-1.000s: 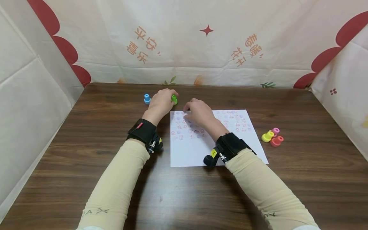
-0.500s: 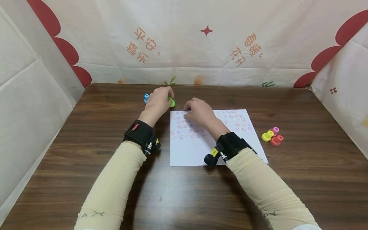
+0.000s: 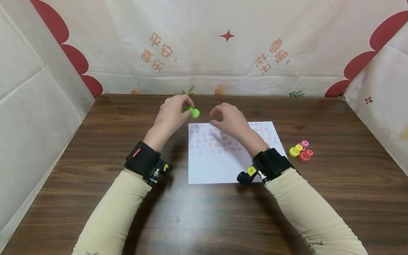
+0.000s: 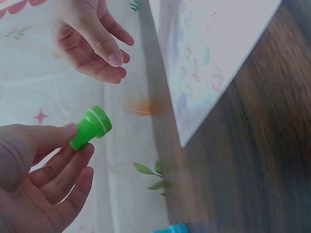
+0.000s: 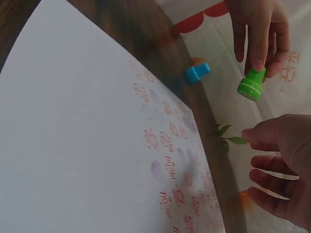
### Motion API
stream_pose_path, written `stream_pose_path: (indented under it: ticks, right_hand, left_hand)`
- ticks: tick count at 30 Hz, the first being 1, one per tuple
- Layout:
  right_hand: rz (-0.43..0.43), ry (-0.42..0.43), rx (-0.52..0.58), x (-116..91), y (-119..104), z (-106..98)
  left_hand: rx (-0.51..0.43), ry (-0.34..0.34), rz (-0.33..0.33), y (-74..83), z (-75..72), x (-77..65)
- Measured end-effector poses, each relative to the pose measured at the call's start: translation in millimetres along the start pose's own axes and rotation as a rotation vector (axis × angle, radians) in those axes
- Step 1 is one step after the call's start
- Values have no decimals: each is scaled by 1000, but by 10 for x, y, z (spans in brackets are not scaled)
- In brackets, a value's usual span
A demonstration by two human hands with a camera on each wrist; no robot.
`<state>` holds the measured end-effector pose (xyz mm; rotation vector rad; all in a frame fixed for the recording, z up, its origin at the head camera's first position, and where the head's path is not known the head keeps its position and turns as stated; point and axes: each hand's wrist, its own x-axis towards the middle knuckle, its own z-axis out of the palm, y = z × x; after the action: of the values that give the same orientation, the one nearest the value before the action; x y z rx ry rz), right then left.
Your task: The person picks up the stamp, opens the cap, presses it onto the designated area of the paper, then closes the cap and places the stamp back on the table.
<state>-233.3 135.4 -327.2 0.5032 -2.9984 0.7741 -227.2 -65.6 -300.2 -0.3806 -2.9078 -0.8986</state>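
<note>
A small green stamp (image 4: 91, 125) is pinched by its narrow end between the thumb and fingers of my left hand (image 3: 172, 112), held above the table near the paper's far left corner. Its wide end points toward my right hand (image 3: 231, 120). That hand hovers over the paper's far edge with fingers loosely bent and nothing in them. Below lies a white sheet of paper (image 3: 210, 170), its far part covered in rows of small red and purple stamp prints. A blue stamp (image 5: 197, 73) stands on the table behind my left hand, mostly hidden in the head view.
Yellow (image 3: 295, 150), pink (image 3: 304, 144) and red (image 3: 306, 155) stamps stand grouped on the table (image 3: 344, 198), right of the paper. A white printed cloth (image 3: 204, 53) hangs along the table's far edge and at both sides.
My left hand has drawn back a little to the left, the green stamp turning from upright to tilted in its fingers. My right hand has lifted and shifted slightly right.
</note>
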Motion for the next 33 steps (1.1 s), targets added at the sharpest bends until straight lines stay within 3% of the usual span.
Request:
stream_pose_path:
  ticks: [7,15,23,27,33]
  right_hand:
    - [-54,42,68,-228,-5,-80]
    - [-130,50,173,-640,-58,-113]
    - [-161,33,344,-1023,-183,-69]
    - [-143,18,455,-1187,-235,-31]
    - [-111,65,557,-1385,-273,10]
  left_hand:
    - [-83,33,72,48,-85,-266]
    - [-289,24,130,63,-31,-627]
    - [-464,-29,114,90,134,-913]
    - [-570,-87,109,117,213,-1024]
    - [-689,-182,94,190,286,-1171]
